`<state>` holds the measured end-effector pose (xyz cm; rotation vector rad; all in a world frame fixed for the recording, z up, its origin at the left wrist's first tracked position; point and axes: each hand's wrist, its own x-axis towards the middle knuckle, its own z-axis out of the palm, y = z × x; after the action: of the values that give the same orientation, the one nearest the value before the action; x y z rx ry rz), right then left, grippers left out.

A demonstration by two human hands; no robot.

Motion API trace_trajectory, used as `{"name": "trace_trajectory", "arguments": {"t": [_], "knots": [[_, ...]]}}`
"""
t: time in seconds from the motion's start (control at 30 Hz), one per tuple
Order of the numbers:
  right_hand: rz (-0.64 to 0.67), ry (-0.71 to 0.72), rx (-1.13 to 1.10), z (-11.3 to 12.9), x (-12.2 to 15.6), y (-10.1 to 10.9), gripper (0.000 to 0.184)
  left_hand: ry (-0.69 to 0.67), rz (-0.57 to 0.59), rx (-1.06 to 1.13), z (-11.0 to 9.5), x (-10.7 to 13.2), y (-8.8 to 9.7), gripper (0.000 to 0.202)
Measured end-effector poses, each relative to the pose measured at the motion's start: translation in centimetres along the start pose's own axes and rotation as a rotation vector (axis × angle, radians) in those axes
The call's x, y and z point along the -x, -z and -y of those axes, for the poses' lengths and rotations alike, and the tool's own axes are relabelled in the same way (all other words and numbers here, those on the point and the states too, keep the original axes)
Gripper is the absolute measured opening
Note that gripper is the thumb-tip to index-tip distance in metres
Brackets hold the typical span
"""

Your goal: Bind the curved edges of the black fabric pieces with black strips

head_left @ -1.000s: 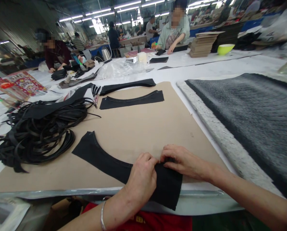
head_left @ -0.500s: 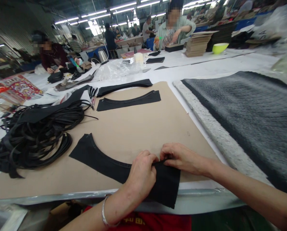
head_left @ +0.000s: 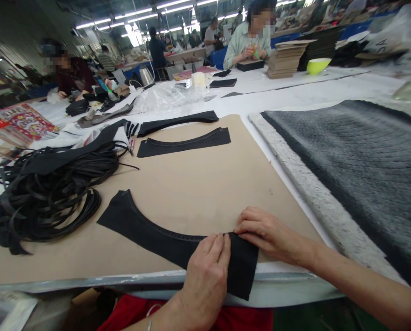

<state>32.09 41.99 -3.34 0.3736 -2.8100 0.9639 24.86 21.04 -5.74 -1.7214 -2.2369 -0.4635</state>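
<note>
A black curved fabric piece (head_left: 157,235) lies on the brown board, its right end hanging over the table's front edge. My left hand (head_left: 210,266) rests on it right of the middle, fingers pressed together at the curved upper edge. Just beside it, my right hand (head_left: 265,232) pinches that same edge near the right corner, thumb and fingers closed. A narrow folded rim with faint marks runs along the curve. Farther back lie a second black curved piece (head_left: 184,143) and a stack of similar pieces (head_left: 177,122).
Under the work is a brown board (head_left: 198,188). A tangled heap of black strips (head_left: 50,197) sits at the left. To the right, a grey-black textured sheet (head_left: 357,151) covers a pale slab (head_left: 305,193). Across the table are a yellow-green bowl (head_left: 318,66), stacked brown boards (head_left: 288,59) and co-workers.
My left hand has shifted slightly right and down, its fingers now flatter against the edge. My right hand has lowered its fingertips onto the rim. A co-worker's hands across the table have come together.
</note>
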Motion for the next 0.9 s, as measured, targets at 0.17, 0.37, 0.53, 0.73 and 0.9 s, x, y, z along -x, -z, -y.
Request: {"name": "trace_trajectory", "arguments": {"t": [0.17,0.37,0.53,0.73,0.9], "knots": [[0.0,0.047,0.082,-0.1,0.2,0.1,0.024,-0.018,-0.032,-0.017,0.0,0.4,0.1,0.042],[-0.004,0.072,0.119,-0.1,0.6,0.3,0.024,0.109,0.145,0.119,0.0,-1.5,1.1,0.042],[0.002,0.075,0.132,-0.2,0.8,0.3,0.026,0.131,0.206,0.074,-0.2,-2.2,0.9,0.036],[0.008,0.093,0.12,-0.3,1.1,0.8,0.029,0.005,0.111,-0.082,-0.5,-1.6,0.2,0.039],[-0.009,0.062,0.066,-0.2,1.7,1.1,0.029,-0.055,0.063,-0.182,-0.6,-1.0,-0.2,0.043]]}}
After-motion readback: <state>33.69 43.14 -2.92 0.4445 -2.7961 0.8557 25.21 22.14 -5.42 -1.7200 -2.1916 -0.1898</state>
